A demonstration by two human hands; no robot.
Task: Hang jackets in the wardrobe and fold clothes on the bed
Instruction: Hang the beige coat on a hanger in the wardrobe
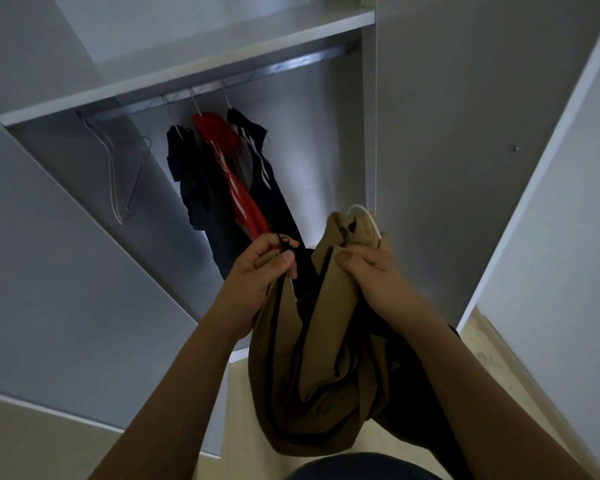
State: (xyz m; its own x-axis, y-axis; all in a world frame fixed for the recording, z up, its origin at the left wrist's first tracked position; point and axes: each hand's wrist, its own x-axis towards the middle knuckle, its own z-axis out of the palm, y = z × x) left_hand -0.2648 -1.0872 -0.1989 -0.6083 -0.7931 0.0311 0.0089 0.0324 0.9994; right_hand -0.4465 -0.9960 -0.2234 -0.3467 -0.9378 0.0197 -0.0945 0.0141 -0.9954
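I hold a tan jacket (329, 368) with a dark lining in front of the open wardrobe. My left hand (260, 271) grips its left front edge near the zipper pull. My right hand (371, 268) grips the collar together with a white hanger (364, 216) that pokes out at the top. The jacket hangs down bunched between my arms. On the wardrobe rail (222, 81) hang a dark garment (187, 174), a red jacket (229, 168) with white stripes and a navy jacket (260, 168) with white stripes.
Two bare wire hangers (118, 168) hang at the rail's left end. A white shelf (187, 64) sits above the rail. Wardrobe doors stand open on the left (66, 271) and right (551, 168). Pale flooring (499, 358) shows below.
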